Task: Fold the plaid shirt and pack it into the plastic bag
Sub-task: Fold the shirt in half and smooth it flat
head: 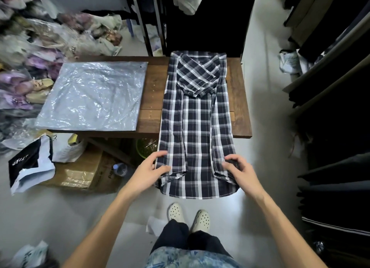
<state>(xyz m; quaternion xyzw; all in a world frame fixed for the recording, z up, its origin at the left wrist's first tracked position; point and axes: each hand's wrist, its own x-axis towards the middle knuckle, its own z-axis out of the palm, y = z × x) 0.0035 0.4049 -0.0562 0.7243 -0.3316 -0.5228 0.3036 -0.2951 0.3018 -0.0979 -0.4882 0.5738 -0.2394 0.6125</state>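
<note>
While the plaid shirt (197, 123) overhangs the table's (239, 99) near edge, left hand (149, 170) and right hand (239, 170) pinch its hem, plastic bag (94, 96) near the left edge

1. Your arms are bare from the hands up to where they leave the view; no sleeves, watch or bracelet show on either forearm.
2. Your left hand (149, 170) and right hand (239, 170) wear no gloves and no rings that can be made out.
3. Your top (188, 257) is a mottled blue-and-white print, seen only at its hem.
4. Your trousers (180, 237) are dark, near black, and plain.
5. Your shoes (201, 220) are cream-coloured clogs with round holes across the uppers.
</note>
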